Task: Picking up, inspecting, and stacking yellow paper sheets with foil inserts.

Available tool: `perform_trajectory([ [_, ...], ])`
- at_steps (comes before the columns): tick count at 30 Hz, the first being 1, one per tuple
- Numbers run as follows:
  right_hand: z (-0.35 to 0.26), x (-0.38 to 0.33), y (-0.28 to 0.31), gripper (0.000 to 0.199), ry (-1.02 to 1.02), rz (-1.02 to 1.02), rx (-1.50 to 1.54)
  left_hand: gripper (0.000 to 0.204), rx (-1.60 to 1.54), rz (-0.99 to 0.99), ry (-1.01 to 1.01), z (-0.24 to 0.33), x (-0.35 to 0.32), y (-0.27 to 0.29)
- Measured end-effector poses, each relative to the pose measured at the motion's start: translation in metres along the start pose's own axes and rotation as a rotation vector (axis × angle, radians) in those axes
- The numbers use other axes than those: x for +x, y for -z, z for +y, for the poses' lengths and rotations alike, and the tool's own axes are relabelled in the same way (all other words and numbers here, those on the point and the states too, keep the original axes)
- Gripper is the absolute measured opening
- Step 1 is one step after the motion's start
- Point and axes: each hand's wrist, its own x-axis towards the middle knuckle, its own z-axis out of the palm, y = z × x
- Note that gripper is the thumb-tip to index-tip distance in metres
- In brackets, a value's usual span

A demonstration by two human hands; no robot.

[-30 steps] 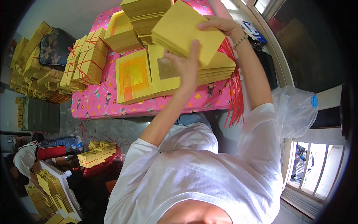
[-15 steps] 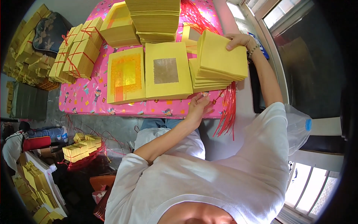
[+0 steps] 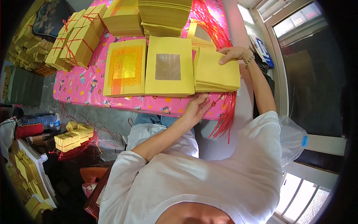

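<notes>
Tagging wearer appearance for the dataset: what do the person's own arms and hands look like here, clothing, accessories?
Both forearms are bare below short white T-shirt sleeves. The right hand has a thin beaded bracelet at the wrist. The left hand is bare, no glove, and no ring or watch shows. No markings visible on the sleeves.

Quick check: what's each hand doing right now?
Left hand: open, holding nothing, at the near edge of the pink table.
Right hand: fingers gripping the far edge of the plain yellow paper stack.
</notes>
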Motion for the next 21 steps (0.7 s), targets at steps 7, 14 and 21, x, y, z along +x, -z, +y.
perform_trajectory([
  [7,0.002,-0.002,0.004,0.060,-0.015,-0.054,0.021,0.020,-0.051,0.115,-0.051,-0.008,-0.001,-0.010],
  [14,0.003,-0.002,0.014,0.057,-0.036,-0.007,-0.012,0.017,0.008,0.061,-0.121,-0.011,0.012,-0.011],
  [21,0.026,0.002,0.035,0.053,0.044,-0.024,0.081,0.019,0.004,0.113,-0.124,-0.011,0.016,-0.015],
])
